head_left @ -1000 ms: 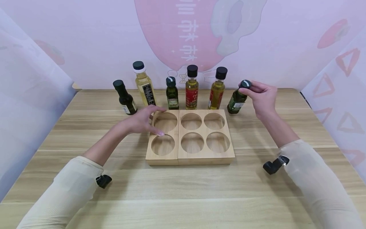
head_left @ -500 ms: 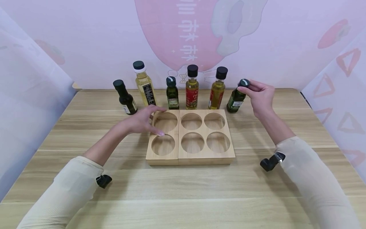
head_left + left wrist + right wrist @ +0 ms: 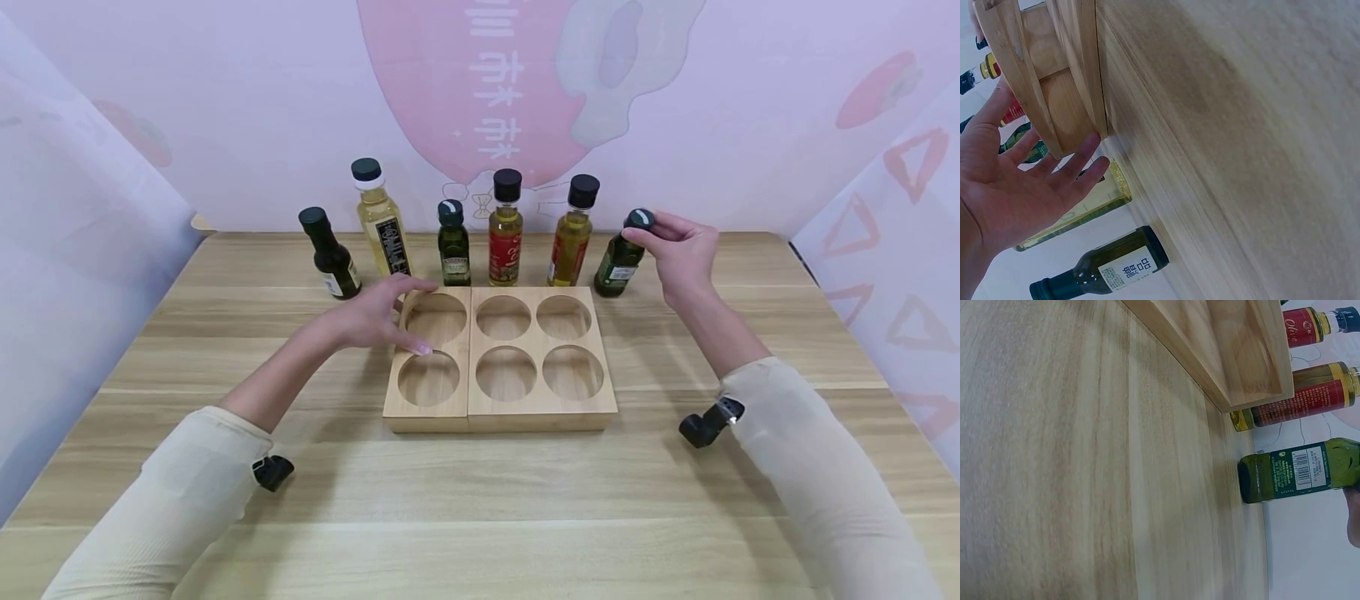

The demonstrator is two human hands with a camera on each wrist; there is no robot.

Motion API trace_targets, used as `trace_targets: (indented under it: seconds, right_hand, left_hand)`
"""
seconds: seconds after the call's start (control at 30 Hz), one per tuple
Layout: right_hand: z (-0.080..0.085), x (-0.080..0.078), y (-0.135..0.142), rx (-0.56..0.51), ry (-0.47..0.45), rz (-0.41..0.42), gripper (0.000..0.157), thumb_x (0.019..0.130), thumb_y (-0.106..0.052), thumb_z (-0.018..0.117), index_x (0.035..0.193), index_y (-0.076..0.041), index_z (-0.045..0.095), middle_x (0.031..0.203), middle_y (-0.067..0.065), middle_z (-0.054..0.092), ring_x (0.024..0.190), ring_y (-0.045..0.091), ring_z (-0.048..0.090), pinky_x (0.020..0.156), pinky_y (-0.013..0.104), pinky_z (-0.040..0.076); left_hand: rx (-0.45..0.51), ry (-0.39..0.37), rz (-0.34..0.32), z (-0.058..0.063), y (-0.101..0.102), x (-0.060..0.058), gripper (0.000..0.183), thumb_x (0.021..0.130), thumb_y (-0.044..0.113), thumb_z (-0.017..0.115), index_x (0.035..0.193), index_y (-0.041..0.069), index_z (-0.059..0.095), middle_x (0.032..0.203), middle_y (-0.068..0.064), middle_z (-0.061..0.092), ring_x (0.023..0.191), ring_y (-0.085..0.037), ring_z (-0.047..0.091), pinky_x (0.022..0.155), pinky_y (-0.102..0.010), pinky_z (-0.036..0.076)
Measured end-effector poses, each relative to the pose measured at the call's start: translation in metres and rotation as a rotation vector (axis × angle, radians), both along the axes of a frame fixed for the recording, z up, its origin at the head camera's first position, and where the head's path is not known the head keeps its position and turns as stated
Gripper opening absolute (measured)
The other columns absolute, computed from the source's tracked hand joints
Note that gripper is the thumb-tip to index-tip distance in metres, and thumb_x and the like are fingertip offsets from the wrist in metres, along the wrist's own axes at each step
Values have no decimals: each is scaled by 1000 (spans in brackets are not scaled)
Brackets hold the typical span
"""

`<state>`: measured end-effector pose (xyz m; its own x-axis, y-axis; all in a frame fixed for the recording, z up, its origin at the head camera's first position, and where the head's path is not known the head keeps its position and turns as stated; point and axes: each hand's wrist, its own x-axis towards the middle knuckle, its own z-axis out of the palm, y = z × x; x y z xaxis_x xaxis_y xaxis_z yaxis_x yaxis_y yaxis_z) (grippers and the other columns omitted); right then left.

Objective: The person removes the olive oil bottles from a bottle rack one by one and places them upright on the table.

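My left hand rests on the left wooden rack with its fingers spread, thumb on the top between two round holes and forefinger along the back edge. In the left wrist view, fairly straight fingers touch the rack's end. My right hand pinches the dark cap of a small green olive oil bottle between thumb and fingers, right of the racks. Its barcode label shows in the right wrist view. A wider wooden rack with several round holes sits against the left one.
Behind the racks stand a small green oil bottle and two red-labelled oil bottles. A tall pale-yellow bottle and a dark green bottle stand at the left. A printed curtain hangs behind the table.
My right hand has moved slightly left with the green bottle, mostly during the first half second. My left hand and the racks have stayed in place.
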<state>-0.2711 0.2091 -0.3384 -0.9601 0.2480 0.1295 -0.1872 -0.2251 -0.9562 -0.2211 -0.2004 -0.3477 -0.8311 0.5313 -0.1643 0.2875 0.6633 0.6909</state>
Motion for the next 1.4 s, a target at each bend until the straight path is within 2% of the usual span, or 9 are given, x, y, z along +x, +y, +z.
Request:
trace_targets:
  seconds: [0.33,0.47,0.7,0.97,1.23,1.4]
  right_hand:
    - [0,-1,0,-8,-4,5,33,76,13,86,106,-2,80,82,-1,79,81,7,76,80,17,59]
    - [-1,-2,0,17,-22,-13,38,77,11,86,112,2,77,82,-2,79,81,6,76,80,17,59]
    - [-4,-5,-3,66,-21,-32,39,78,10,86,115,2,77,82,-5,79,81,4,76,84,17,58]
    - [-6,-7,-2,91,-24,-33,36,79,7,87,112,-3,79,83,-7,79,82,4,75,86,17,58]
    - [-5,-7,0,128,-49,-7,29,80,5,86,102,-13,82,84,-8,79,84,3,75,90,18,56]
    - [-3,-3,1,157,-64,29,31,83,4,84,110,-11,80,88,-10,79,86,3,74,91,18,55]
  left_hand:
    - [-2,7,-1,0,1,0,93,80,18,92,155,-3,39,156,-27,37,130,-51,48,110,-60,44]
    - [-4,4,-1,0,1,0,93,80,18,92,155,-3,40,156,-27,38,131,-51,48,110,-60,44]
    - [-5,-3,5,0,0,-1,93,81,19,92,155,-1,40,156,-27,37,131,-51,48,109,-60,45]
    - [-12,-14,5,1,1,0,95,81,21,92,156,0,39,158,-27,35,133,-51,46,109,-61,44]
    - [-1,-9,-9,1,0,-1,94,82,20,91,156,-3,38,158,-28,34,134,-51,45,112,-61,42]
    - [-2,-7,-10,0,0,-1,94,82,20,91,156,-3,38,158,-27,35,134,-50,45,112,-61,42]
